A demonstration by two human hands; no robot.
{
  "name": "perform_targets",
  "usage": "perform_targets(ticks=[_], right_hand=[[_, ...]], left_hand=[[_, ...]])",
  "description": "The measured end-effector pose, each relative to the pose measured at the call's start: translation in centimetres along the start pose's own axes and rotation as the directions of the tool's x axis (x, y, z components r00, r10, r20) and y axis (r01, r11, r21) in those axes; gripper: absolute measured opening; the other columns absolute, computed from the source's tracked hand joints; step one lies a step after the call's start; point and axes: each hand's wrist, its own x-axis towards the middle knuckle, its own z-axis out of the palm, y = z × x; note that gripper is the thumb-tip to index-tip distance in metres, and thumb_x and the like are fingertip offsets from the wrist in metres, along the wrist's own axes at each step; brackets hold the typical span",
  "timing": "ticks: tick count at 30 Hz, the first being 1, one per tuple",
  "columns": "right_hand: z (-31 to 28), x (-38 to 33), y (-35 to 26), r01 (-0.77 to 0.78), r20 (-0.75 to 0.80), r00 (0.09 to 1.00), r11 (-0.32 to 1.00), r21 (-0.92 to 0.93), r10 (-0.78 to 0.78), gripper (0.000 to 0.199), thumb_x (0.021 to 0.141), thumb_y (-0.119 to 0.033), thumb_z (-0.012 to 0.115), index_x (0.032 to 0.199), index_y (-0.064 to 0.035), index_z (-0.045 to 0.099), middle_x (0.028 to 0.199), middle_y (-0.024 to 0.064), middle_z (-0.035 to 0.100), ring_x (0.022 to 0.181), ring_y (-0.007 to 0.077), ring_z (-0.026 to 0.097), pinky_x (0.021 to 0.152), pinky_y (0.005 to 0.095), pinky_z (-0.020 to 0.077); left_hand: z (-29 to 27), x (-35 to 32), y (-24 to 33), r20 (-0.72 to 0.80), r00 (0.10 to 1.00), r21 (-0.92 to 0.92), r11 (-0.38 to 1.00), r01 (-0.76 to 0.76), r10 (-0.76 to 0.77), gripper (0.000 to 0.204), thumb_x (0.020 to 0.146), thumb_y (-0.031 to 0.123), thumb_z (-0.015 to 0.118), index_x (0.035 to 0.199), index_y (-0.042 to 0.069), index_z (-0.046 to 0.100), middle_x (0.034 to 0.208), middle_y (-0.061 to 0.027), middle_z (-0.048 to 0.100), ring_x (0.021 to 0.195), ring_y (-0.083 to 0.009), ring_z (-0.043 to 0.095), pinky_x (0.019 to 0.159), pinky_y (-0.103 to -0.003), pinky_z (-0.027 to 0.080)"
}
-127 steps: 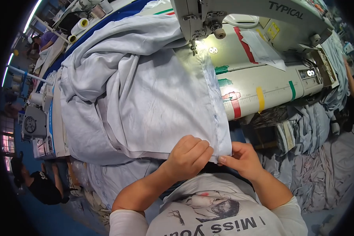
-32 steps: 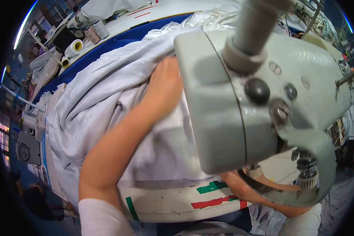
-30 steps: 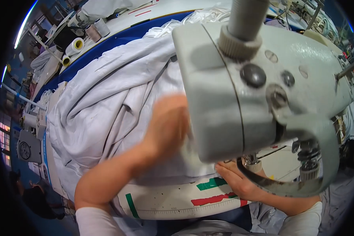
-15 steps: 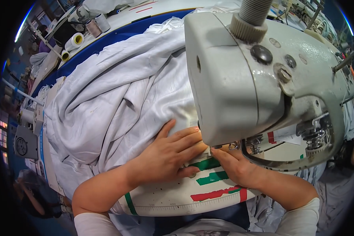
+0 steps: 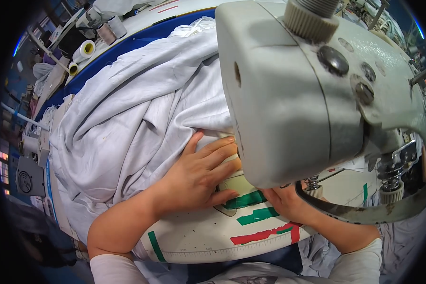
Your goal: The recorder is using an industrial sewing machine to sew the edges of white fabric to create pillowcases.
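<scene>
A large pile of white fabric (image 5: 142,109) lies over the sewing table. My left hand (image 5: 201,173) lies flat with fingers spread on the fabric's near edge, pressing it onto the machine bed (image 5: 208,232) just left of the sewing machine head (image 5: 298,94). My right hand (image 5: 284,201) is beside it, partly hidden under the machine head; its fingers touch the fabric edge near the needle area, which is out of sight. The bed carries green and red tape strips (image 5: 258,217).
Thread cones (image 5: 85,49) stand at the far left edge of the blue-rimmed table (image 5: 128,45). The machine's spring and lever parts (image 5: 388,175) hang at the right. More pale cloth (image 5: 402,241) lies at the lower right. Another machine (image 5: 26,175) stands at the far left.
My left arm drew back from reaching across the fabric and my hand now lies flat by the machine head. My right hand has slid under the head. My view moved closer.
</scene>
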Motion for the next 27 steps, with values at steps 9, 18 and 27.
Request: perform_targets(ticks=[9,18,27], right_hand=[[-1.5,1.0,-1.0,-0.265,0.187,0.957,0.934,0.24,0.223,0.025,0.091,-0.019,0.054,0.102,0.003,0.06,0.096,0.0137,0.063,0.083,0.0255,0.063,0.075,0.0344,0.0519],[-3.1,1.3,3.0,-0.506,-0.078,0.781,0.7,0.503,0.62,0.022,0.073,-0.001,0.064,0.095,-0.0002,0.059,0.088,0.013,0.063,0.077,0.028,0.063,0.067,0.0345,0.0492],[-1.5,-0.6,3.2,-0.528,-0.061,0.794,0.735,0.424,0.605,0.027,0.072,0.004,0.066,0.098,-0.0006,0.059,0.087,0.0088,0.063,0.078,0.0213,0.064,0.068,0.0302,0.0506]], left_hand=[[0.0,0.2,0.1,-0.082,0.995,0.143,0.989,-0.044,0.057,0.048,0.081,0.038,0.066,0.118,0.009,0.053,0.132,-0.0139,0.046,0.131,-0.029,0.038,0.105,-0.059,0.024],[0.7,-0.1,-0.7,-0.059,0.998,0.051,0.998,-0.03,0.033,0.052,0.081,0.038,0.066,0.123,0.012,0.05,0.135,-0.0125,0.043,0.132,-0.0289,0.036,0.105,-0.059,0.023],[0.5,0.0,-0.1,0.057,0.998,0.009,1.0,0.005,-0.005,0.053,0.08,0.036,0.067,0.124,0.011,0.05,0.134,-0.0119,0.044,0.134,-0.028,0.035,0.106,-0.059,0.022]])
